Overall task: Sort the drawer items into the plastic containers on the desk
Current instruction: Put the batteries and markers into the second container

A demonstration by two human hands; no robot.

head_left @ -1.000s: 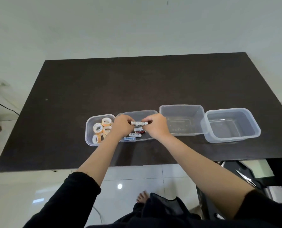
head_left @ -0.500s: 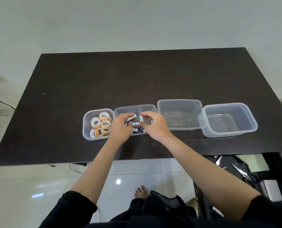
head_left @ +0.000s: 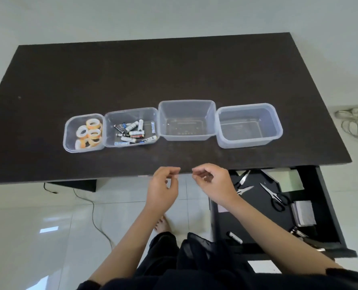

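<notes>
Both hands, left point(head_left: 162, 188) and right point(head_left: 212, 183), hover loosely curled, grip released, at the dark counter point(head_left: 174, 70) edge. Batteries point(head_left: 132, 131) fill the second clear plastic tub. Next likely: reach into the open black drawer point(head_left: 328, 208) for the scissors point(head_left: 275, 197).

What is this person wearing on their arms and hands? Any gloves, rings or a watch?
Both hands, the left hand and the right hand, are bare: no gloves, and no rings or watch show. The forearms are uncovered too. Black sleeves sit pushed up near the elbows, plain, with no visible markings.
</notes>
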